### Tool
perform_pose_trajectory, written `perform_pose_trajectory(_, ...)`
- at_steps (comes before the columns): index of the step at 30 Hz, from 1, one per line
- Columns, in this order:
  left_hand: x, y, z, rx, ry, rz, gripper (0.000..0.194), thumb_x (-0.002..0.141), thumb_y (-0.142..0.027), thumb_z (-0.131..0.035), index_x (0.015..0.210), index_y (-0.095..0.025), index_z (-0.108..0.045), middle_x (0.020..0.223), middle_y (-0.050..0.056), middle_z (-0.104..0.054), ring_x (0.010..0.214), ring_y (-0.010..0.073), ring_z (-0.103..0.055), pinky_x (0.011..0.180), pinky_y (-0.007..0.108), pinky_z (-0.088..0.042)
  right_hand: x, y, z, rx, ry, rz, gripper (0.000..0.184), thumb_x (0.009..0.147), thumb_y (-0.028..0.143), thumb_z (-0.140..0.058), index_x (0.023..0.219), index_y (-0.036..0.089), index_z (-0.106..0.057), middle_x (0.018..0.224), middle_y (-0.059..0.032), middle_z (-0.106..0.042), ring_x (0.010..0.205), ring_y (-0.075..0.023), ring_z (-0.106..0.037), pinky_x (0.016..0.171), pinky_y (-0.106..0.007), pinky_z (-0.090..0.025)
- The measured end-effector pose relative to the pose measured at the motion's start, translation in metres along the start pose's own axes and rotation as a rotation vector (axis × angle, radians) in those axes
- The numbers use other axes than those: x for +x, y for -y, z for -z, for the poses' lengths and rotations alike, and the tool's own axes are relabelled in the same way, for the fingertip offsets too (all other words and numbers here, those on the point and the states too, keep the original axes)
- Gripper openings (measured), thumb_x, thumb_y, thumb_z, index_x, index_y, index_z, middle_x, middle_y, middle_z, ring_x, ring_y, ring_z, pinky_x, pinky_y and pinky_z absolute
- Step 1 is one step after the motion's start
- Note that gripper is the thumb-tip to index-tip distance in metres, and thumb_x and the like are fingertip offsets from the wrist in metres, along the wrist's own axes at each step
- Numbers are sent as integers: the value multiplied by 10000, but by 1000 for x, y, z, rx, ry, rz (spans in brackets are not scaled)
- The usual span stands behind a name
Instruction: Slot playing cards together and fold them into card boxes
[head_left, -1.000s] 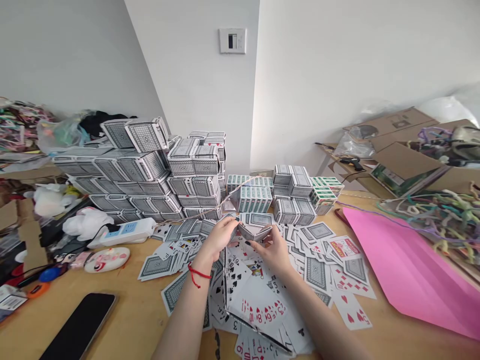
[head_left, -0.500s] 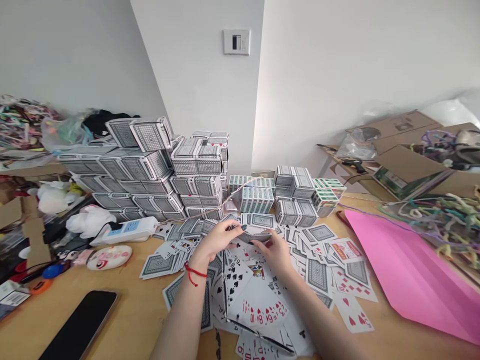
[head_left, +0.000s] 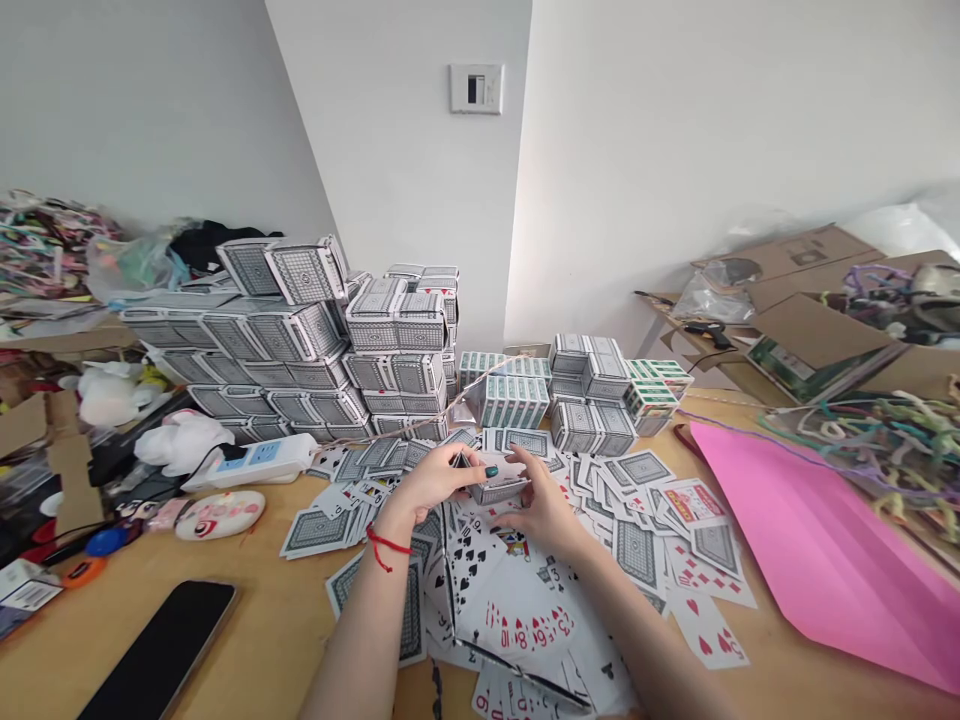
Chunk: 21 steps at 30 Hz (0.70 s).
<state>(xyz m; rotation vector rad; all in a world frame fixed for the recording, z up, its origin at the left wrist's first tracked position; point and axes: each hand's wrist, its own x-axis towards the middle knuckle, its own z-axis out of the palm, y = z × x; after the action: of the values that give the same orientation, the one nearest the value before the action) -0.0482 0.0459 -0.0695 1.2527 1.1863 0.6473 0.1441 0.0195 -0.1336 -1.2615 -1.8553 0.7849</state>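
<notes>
Far L of the hands & beyond them, heap of multicolour strips (head_left: pixel 49 245). Closer in, L of L forearm, blk-screened phone (head_left: pixel 161 645) flat on counter (head_left: pixel 281 630); past it, pinkish-white oval item (head_left: pixel 220 515) & white power strip (head_left: pixel 262 460), both L of L hand. Beyond L hand & to its L, tall stack of grey-patterned card blocks (head_left: pixel 296 345). Btwn that & L wrist, loose cards (head_left: pixel 319 532), some backs up, some faces up. Red string bracelet (head_left: pixel 388 548) on L wrist. L hand (head_left: pixel 435 485) grasping folded-card piece (head_left: pixel 504 492), dark-nailed thumb across its top; piece sits btwn the two hands, over the spread. Btwn forearms, nearer the wearer, face-up cards (head_left: pixel 469 565) incl. 10 of spades. Straight beyond hands, green/white boxes (head_left: pixel 514 402). R hand (head_left: pixel 551 505) not gripping, thumb & fingers parted, at piece's R end; can't tell if touching. Beyond R hand, slightly R, smaller block stack (head_left: pixel 592 428). R of R hand, more cards (head_left: pixel 637 545), then 5 of hearts (head_left: pixel 705 628) beside R forearm. Further R, pink sheet (head_left: pixel 810 540); far R & beyond hands, opened carton (head_left: pixel 832 345), tangled cords (head_left: pixel 881 440) w/ it.
</notes>
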Motion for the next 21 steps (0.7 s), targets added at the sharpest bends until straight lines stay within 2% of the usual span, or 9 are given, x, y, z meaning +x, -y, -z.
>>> perform_pose_trajectory(2,0,0,3,-13,-23,11,320,600,-438,-683,740,-184,-548,719,12,-590,682,166,-571,557,254,-456,1,0,5,-112,-2,32,785,621,278,-717,1304,268,-331,1252,-104,-435,1014,-250,-494,794,-393,-476)
perform_pose_trajectory(4,-1,-1,5,-28,-44,30,314,593,-430,-686,735,-186,-550,714,11,-588,701,171,-571,558,251,-463,3,-3,11,-241,-42,66,568,693,226,-634,1226,265,-440,1249,-89,-444,1109,-271,-435,887,-433,-420)
perform_pose_trajectory(6,-1,-2,6,-40,-60,54,297,597,-412,-681,743,-185,-556,742,19,-597,730,175,-573,576,254,-475,5,-9,15,-376,-100,62,418,754,210,-543,1167,264,-502,1254,-80,-459,1124,-285,-420,896,-465,-400)
perform_pose_trajectory(10,-2,-3,6,-46,-70,81,258,624,-378,-657,775,-186,-572,797,34,-609,784,187,-577,602,258,-489,9,-23,19,-568,-157,-38,464,824,283,-448,1282,212,-419,1319,-102,-442,1099,-315,-424,818,-453,-434)
perform_pose_trajectory(13,-2,-4,6,-37,-99,100,274,626,-392,-653,801,-190,-595,834,51,-619,831,205,-576,602,255,-495,11,-29,18,-634,-153,-53,444,849,311,-420,1281,208,-433,1254,-96,-518,1035,-310,-457,738,-413,-458)
perform_pose_trajectory(18,-3,-5,6,-81,-153,101,289,650,-400,-635,841,-187,-597,927,84,-636,938,232,-558,603,255,-502,14,-35,17,-653,-233,42,280,861,266,-415,1055,217,-612,1038,-89,-624,912,-267,-495,691,-369,-459)
perform_pose_trajectory(21,-4,-5,9,-95,-157,114,305,687,-389,-595,915,-189,-578,984,90,-647,930,217,-567,585,242,-495,14,-34,19,-592,-303,106,256,874,257,-396,918,212,-644,928,-85,-643,838,-247,-494,677,-359,-452)
